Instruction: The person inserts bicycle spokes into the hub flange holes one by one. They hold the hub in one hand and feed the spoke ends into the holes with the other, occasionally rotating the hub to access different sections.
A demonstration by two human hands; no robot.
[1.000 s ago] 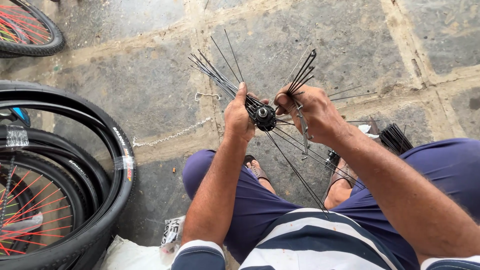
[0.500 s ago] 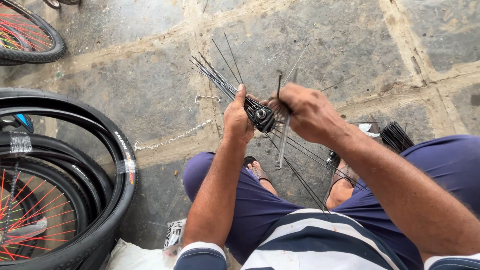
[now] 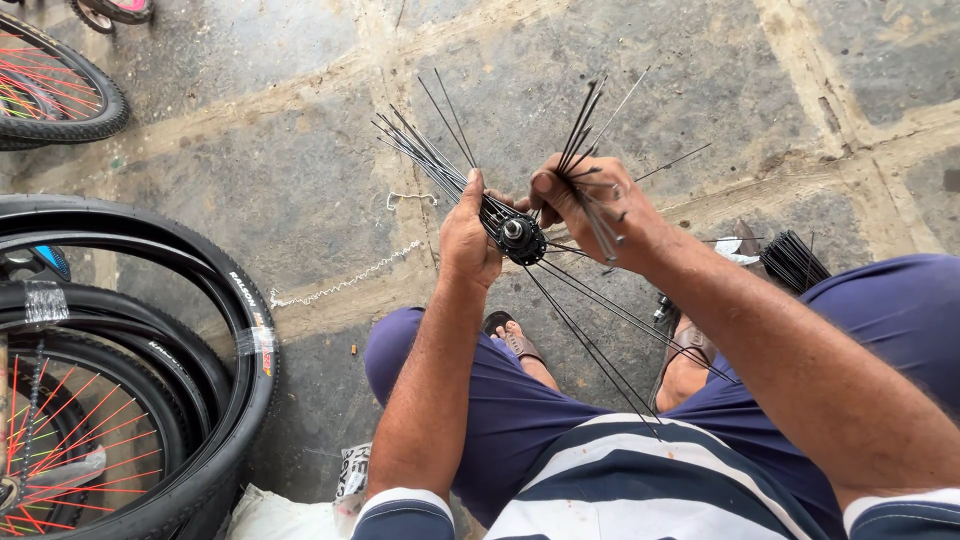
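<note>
Head view: looking down on a seated person's two hands, knees and striped shirt above a stone-slab floor [image 3: 250,190].
Hub: a small black wheel hub [image 3: 521,237] is held up between the hands, above the knees, near the middle of the scene.
Left hand: the left hand [image 3: 468,238] is curled around the hub's left side, thumb pointing far, with a fan of black spokes [image 3: 425,152] running out past it to the far left.
Right hand: the right hand [image 3: 585,205] is closed around a bunch of spokes [image 3: 580,125] that stand up beyond the fingers (its thumb tip lies just right of the hub).
Loose-hanging spokes: several long spokes [image 3: 590,340] slant from the hub toward the near right, across the blue trousers.
Spare spokes: a dark bundle of spokes [image 3: 795,262] lies on the floor to the right, partly hidden by the right knee.
Tyres: black bicycle tyres [image 3: 215,300] are stacked at the near left, over a wheel with red spokes [image 3: 70,440].
Far left: part of another wheel [image 3: 60,95] shows in the corner.
Floor: a thin light chain [image 3: 340,282] lies on the slabs left of the hands.
</note>
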